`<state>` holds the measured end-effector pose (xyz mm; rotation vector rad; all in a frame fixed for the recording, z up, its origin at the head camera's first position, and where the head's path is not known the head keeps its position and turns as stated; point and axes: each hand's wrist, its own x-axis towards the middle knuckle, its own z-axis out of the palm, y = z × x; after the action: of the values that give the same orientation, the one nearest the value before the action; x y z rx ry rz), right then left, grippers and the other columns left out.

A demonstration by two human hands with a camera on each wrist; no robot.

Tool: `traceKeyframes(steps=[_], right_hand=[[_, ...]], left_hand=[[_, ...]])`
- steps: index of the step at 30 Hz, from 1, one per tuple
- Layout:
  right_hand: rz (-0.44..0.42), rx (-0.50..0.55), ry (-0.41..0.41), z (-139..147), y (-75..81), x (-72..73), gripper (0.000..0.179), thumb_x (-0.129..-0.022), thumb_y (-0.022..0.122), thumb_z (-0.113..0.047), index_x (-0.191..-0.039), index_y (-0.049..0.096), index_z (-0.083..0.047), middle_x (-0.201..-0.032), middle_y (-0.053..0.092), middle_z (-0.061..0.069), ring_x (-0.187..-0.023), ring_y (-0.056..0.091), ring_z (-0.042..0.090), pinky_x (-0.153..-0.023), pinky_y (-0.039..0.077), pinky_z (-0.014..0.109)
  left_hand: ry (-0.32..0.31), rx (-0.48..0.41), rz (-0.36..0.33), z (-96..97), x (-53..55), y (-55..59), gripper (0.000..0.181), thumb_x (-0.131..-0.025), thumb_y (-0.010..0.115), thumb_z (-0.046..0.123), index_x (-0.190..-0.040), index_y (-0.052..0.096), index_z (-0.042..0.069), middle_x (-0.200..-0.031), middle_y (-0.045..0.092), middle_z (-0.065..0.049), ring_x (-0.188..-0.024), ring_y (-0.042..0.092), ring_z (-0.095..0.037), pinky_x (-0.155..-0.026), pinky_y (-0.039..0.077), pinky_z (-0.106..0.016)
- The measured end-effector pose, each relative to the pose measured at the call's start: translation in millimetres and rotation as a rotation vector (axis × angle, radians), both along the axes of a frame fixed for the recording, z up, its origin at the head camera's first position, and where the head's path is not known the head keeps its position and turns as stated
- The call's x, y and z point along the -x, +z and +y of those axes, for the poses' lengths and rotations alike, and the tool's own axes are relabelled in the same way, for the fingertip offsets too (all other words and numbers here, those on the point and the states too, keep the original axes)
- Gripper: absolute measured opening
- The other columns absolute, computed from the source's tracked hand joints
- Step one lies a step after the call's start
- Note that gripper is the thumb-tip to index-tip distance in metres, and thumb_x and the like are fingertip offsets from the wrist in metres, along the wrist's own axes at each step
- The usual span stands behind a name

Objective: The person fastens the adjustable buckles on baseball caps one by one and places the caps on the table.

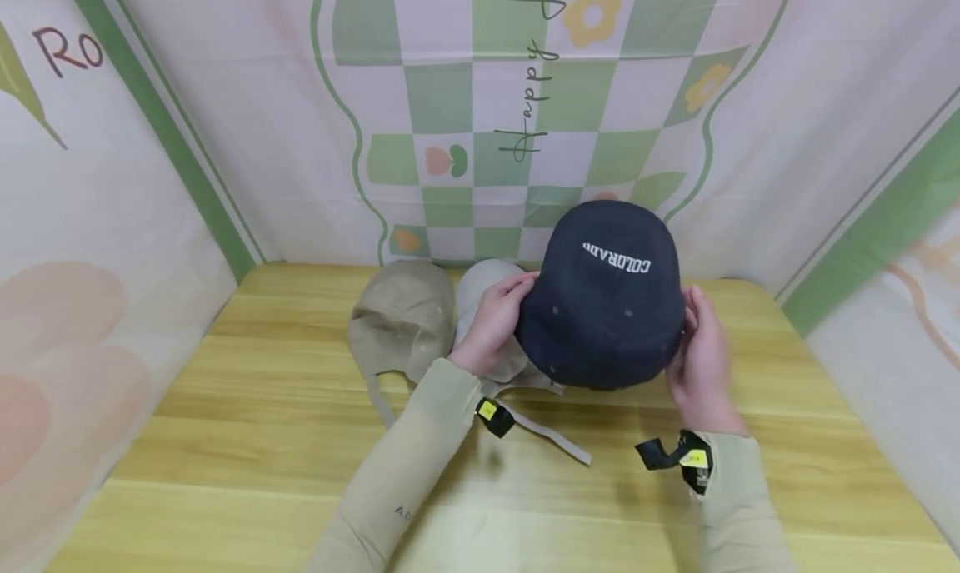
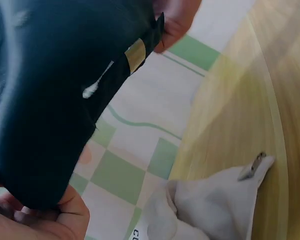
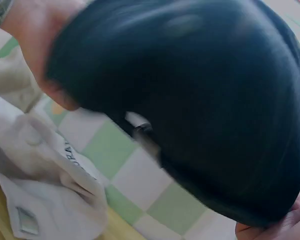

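Note:
A dark navy cap (image 1: 600,306) with white COLORADO lettering, upside down in the head view, is held above the table between both hands. My left hand (image 1: 491,323) pinches its left edge, and my right hand (image 1: 703,361) grips the right edge with fingers partly hidden behind it. In the left wrist view the cap's back strap carries a metal buckle (image 2: 136,55). Behind my left forearm lies a light grey cap (image 1: 487,280), partly covered, its loose strap (image 1: 551,438) trailing forward. To its left a khaki cap (image 1: 405,306) lies on the table.
The wooden table (image 1: 247,440) reaches back to a hanging cloth (image 1: 285,140) with green checks and flowers. Printed cloth also hangs along the left and right sides. Each wrist wears a black strap (image 1: 495,419) with a yellow tag.

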<state>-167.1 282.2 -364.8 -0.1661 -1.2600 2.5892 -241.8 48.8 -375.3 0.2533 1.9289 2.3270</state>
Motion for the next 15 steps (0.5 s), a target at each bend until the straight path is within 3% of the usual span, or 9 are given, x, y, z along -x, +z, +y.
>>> traceKeyframes(steps=[2, 4, 9, 15], right_hand=[[-0.028, -0.028, -0.028, 3, 0.5, -1.6, 0.025, -0.103, 0.065, -0.028, -0.116, 0.066, -0.007, -0.107, 0.070, 0.002, -0.085, 0.069, 0.011, -0.072, 0.059, 0.023], [-0.061, -0.058, -0.084, 4, 0.7, -1.4, 0.030, -0.101, 0.067, -0.024, -0.125, 0.062, -0.007, -0.116, 0.065, 0.004, -0.088, 0.069, 0.012, -0.072, 0.059, 0.024], [-0.102, -0.064, -0.208, 6, 1.9, -0.8, 0.035, -0.099, 0.070, -0.020, -0.129, 0.057, -0.008, -0.126, 0.057, 0.006, -0.093, 0.067, 0.012, -0.073, 0.058, 0.022], [-0.059, -0.019, -0.163, 13, 3.5, -6.3, 0.034, -0.100, 0.068, -0.022, -0.130, 0.066, -0.005, -0.132, 0.060, 0.006, -0.100, 0.068, 0.013, -0.080, 0.058, 0.024]], left_hand=[[0.029, 0.041, 0.033, 1.3, -0.9, -0.8, 0.028, -0.104, 0.058, 0.016, -0.126, 0.072, 0.004, -0.120, 0.071, -0.005, -0.110, 0.062, -0.015, -0.099, 0.047, -0.026], [0.040, 0.054, 0.056, 3.3, -2.2, -0.7, 0.026, -0.103, 0.061, 0.016, -0.124, 0.073, 0.005, -0.113, 0.072, -0.005, -0.101, 0.064, -0.014, -0.093, 0.050, -0.027], [0.027, 0.102, 0.109, 7.9, -8.4, 2.1, 0.028, -0.103, 0.061, 0.016, -0.127, 0.071, 0.006, -0.102, 0.070, -0.005, -0.087, 0.062, -0.011, -0.084, 0.052, -0.024], [-0.010, 0.260, 0.163, 15.3, -16.6, 4.9, 0.037, -0.105, 0.057, 0.018, -0.141, 0.062, 0.011, -0.101, 0.064, -0.003, -0.087, 0.057, -0.011, -0.080, 0.049, -0.024]])
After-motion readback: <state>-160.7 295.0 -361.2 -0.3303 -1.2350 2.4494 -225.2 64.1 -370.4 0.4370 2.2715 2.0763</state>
